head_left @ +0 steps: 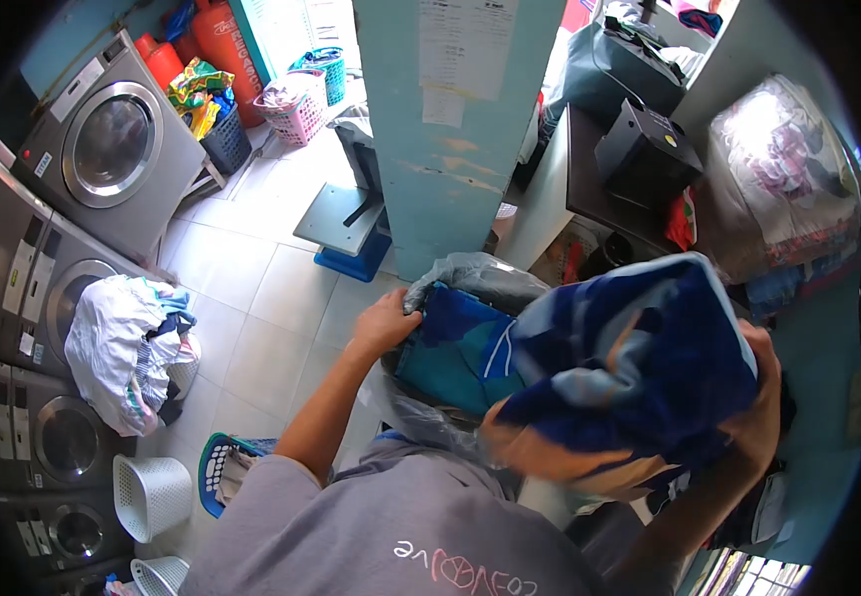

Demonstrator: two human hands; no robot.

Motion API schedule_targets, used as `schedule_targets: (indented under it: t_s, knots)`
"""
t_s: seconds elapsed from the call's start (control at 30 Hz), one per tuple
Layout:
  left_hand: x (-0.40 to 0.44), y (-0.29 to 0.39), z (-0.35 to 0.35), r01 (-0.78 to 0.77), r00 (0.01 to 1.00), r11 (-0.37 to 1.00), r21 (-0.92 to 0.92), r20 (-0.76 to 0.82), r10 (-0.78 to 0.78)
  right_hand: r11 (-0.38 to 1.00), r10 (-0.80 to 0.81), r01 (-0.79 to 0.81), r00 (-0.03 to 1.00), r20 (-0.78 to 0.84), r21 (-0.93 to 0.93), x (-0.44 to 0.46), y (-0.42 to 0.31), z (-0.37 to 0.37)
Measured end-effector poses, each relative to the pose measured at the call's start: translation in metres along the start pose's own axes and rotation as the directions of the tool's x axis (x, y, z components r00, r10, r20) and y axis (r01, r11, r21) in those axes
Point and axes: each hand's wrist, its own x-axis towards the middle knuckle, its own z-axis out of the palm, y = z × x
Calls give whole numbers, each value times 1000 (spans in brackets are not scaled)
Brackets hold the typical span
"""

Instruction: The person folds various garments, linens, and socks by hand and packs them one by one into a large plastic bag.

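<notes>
My left hand (388,320) is closed on the rim of a clear plastic bag (465,268) and holds its mouth apart. Folded blue and teal cloth (450,368) lies inside the bag. To the right, my right hand (756,397) grips the outer edge of a folded, thick towel-like cloth (639,358), dark blue with orange and pale patches. This cloth is raised beside the bag and covers part of its right side. Its lower edge is blurred, and most of my right fingers are hidden behind it.
Front-loading washers (112,144) line the left side, with a heap of white laundry (122,348) before them. A blue basket (217,472) and a white basket (152,497) stand on the floor. Ahead rises a blue pillar (460,189); a large packed bag (788,169) sits at right.
</notes>
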Motion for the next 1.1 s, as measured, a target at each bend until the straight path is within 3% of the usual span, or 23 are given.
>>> schedule_targets:
  t_s: [0.03,0.1,0.17,0.23,0.3,0.33,0.4,0.47,0.53,0.57,0.63,0.77,0.83,0.87,0.93,1.1]
  knots:
    - [1,-2,2,-6,1000,1000,15,-7,6,990,24,-34,997,75,138,20,0,11]
    - [1,-4,4,-4,1000,1000,24,-15,5,985,-89,31,934,346,171,61,8,37]
    - [-1,-6,5,-28,999,999,26,-36,29,977,-47,-87,806,591,197,99,4,83]
    - [0,-11,8,-44,998,999,7,-45,45,901,86,-362,690,719,238,119,33,136]
    - [-3,-11,9,-91,993,996,9,-75,91,941,197,-338,618,761,31,131,68,184]
    - [-5,-8,7,-86,994,996,6,-72,86,940,198,-340,612,765,28,128,85,203]
    - [-6,-3,4,-55,995,994,99,-74,62,954,128,77,771,624,-291,117,106,228]
    - [-2,-8,10,-77,991,994,82,-107,86,961,44,128,806,590,-245,107,72,232]
    - [-1,0,4,-87,991,993,84,-99,95,926,-178,283,910,374,-249,96,48,243]
    - [4,-2,7,-92,991,992,85,-94,100,927,-172,277,912,371,-252,86,45,254]
    - [17,-6,14,-203,965,975,88,-148,214,789,-203,313,945,255,-529,67,50,278]
    - [35,-1,15,-229,968,954,192,-61,244,857,-90,213,958,272,-469,39,69,307]
    - [50,-8,31,-258,936,952,166,-202,289,873,-88,221,948,306,-434,33,75,312]
    - [53,-10,34,-269,934,949,167,-195,299,872,-95,236,941,324,-429,30,77,315]
    - [54,-12,29,-226,925,974,22,-308,222,884,-95,239,933,348,-401,26,78,321]
    - [29,8,10,-296,923,955,8,-254,289,905,-50,203,924,379,-375,32,116,358]
